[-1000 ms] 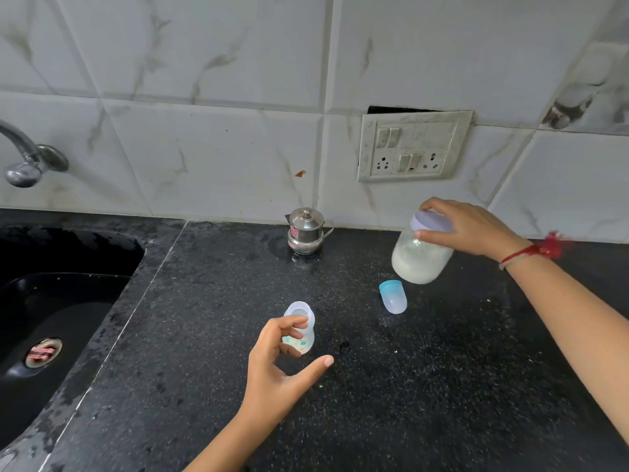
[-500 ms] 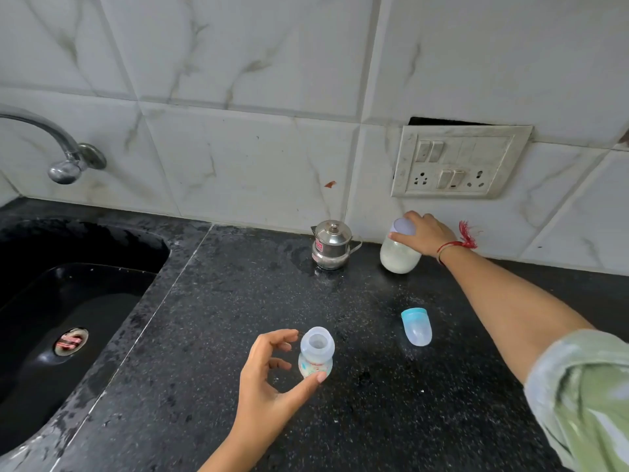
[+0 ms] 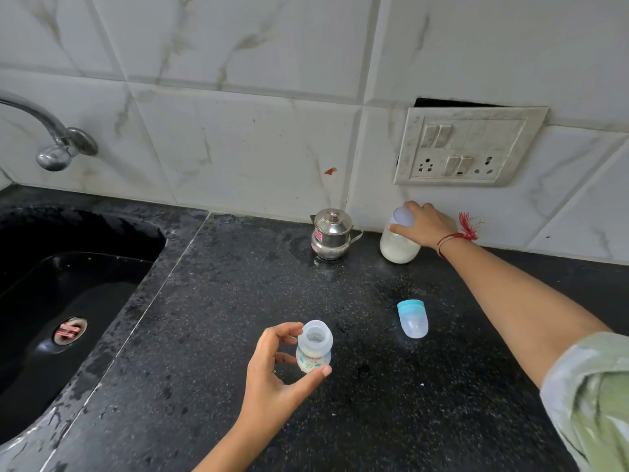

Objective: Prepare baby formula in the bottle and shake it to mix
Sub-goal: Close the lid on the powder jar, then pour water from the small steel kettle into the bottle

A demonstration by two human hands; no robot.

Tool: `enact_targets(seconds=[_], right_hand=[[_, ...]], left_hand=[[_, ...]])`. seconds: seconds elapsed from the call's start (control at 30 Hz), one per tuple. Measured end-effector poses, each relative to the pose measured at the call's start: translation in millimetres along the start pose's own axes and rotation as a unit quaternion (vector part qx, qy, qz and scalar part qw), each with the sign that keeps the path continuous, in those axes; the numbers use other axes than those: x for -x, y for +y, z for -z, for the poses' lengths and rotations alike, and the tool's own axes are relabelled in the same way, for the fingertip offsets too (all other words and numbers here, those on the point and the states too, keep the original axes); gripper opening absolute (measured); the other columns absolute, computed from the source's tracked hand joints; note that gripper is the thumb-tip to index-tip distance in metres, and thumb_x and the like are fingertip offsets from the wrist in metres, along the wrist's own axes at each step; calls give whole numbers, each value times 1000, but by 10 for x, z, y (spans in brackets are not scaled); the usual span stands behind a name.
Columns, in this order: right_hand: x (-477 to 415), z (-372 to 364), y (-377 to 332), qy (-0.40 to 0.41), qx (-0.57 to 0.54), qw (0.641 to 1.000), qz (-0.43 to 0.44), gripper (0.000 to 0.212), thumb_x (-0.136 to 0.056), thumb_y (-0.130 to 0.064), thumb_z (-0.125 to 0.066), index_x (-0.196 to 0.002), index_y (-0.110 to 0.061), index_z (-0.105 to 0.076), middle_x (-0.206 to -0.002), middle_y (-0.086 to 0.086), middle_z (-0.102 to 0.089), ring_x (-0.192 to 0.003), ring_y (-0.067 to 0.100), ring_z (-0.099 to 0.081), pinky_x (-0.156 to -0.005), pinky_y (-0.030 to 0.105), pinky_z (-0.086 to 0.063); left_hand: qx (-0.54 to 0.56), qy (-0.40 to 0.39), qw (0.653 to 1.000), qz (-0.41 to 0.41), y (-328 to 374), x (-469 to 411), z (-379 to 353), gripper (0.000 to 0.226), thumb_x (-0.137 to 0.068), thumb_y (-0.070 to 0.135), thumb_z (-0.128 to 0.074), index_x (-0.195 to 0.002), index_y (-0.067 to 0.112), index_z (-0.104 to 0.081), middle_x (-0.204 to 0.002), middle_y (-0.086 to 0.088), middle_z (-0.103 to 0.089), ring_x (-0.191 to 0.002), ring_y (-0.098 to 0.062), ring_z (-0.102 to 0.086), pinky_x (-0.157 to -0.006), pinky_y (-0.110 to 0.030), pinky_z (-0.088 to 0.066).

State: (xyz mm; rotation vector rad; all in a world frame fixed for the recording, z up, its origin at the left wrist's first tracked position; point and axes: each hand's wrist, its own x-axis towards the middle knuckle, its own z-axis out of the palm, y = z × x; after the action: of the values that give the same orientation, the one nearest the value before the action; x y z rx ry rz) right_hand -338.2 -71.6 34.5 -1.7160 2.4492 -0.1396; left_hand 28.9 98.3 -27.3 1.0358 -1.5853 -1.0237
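A small baby bottle stands upright and uncapped on the black counter, with white powder inside. My left hand curls around it, thumb and fingertips touching its sides. At the back by the wall stands a clear jar of white formula powder with a pale lilac lid. My right hand grips that lid from above, and the jar rests on the counter. The bottle's blue-rimmed cap lies on its side between the two.
A small steel pot with a lid stands left of the jar. A black sink fills the left side, with a tap above it. A switch and socket plate is on the tiled wall.
My right hand carried the powder jar back and set it down by the wall next to the steel pot. My left hand closed in around the bottle.
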Motion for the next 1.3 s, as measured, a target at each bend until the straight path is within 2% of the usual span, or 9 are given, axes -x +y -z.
enact_targets(seconds=[0.17, 0.33, 0.43, 0.6, 0.73, 0.97, 1.13, 1.23, 1.3], right_hand=[[157, 93, -94, 58, 58, 997, -2, 84, -78, -72, -49, -143, -22, -30, -139, 19, -35, -122, 42, -38, -96, 47, -37], [301, 194, -391, 205, 37, 966, 152, 53, -87, -47, -57, -127, -13, -51, -125, 13, -48, -114, 33, -46, -86, 41, -42], [337, 97, -578, 153, -72, 972, 162, 42, -89, -38, -58, -122, -12, -54, -121, 11, -49, -111, 26, -48, -83, 34, -41], [349, -206, -747, 18, -295, 953, 61, 43, -91, -34, -59, -125, -9, -52, -130, 11, -52, -117, 24, -51, -93, 27, -37], [329, -409, -757, -30, -374, 927, 1, 50, -94, -35, -54, -133, -7, -45, -136, 12, -50, -123, 26, -48, -101, 42, -43], [261, -524, -823, -38, -348, 937, -4, 45, -94, -37, -52, -130, -9, -46, -127, 14, -54, -108, 26, -52, -93, 39, -47], [426, -461, -836, 13, -301, 953, -1, 62, -88, -56, -51, -131, -11, -46, -130, 10, -54, -117, 25, -52, -90, 34, -42], [757, -417, -728, 42, -156, 987, -1, 78, -77, -77, -43, -128, -20, -48, -127, 7, -53, -111, 27, -55, -77, 35, -44], [977, -401, -618, -10, -55, 998, -3, 83, -69, -83, -44, -125, -22, -48, -125, 6, -48, -107, 28, -56, -71, 35, -42]], left_hand=[[7, 10, 1000, 6, -21, -31, 1, 54, -61, 46, -83, -109, 42, -58, -114, 13, -62, -103, -13, -59, -72, -16, -50], [0, 12, 1000, 18, -59, -42, -9, 57, -60, 49, -83, -110, 45, -56, -115, 18, -60, -105, -9, -57, -73, -13, -48], [-14, 5, 1000, 27, -95, -46, -33, 62, -58, 54, -83, -112, 47, -53, -117, 23, -57, -110, -4, -55, -78, -15, -48], [-38, -23, 998, 47, -153, -73, -66, 69, -56, 59, -81, -114, 53, -45, -122, 31, -48, -121, 2, -47, -89, -22, -44], [-33, -32, 997, 58, -166, -98, -74, 72, -55, 59, -82, -116, 47, -46, -122, 32, -47, -122, 3, -45, -93, -23, -44], [-33, -44, 996, 71, -190, -109, -71, 75, -55, 57, -82, -119, 42, -47, -123, 34, -46, -122, 6, -44, -94, -24, -44], [-27, -52, 995, 77, -188, -98, -76, 75, -54, 57, -83, -119, 42, -47, -123, 34, -47, -121, 6, -45, -93, -24, -44], [-21, -52, 995, 81, -184, -82, -78, 76, -53, 58, -83, -118, 42, -47, -122, 33, -48, -121, 5, -46, -93, -21, -43], [-20, -53, 995, 81, -177, -72, -75, 77, -52, 58, -83, -118, 42, -47, -122, 31, -48, -121, 4, -46, -92, -19, -42]])
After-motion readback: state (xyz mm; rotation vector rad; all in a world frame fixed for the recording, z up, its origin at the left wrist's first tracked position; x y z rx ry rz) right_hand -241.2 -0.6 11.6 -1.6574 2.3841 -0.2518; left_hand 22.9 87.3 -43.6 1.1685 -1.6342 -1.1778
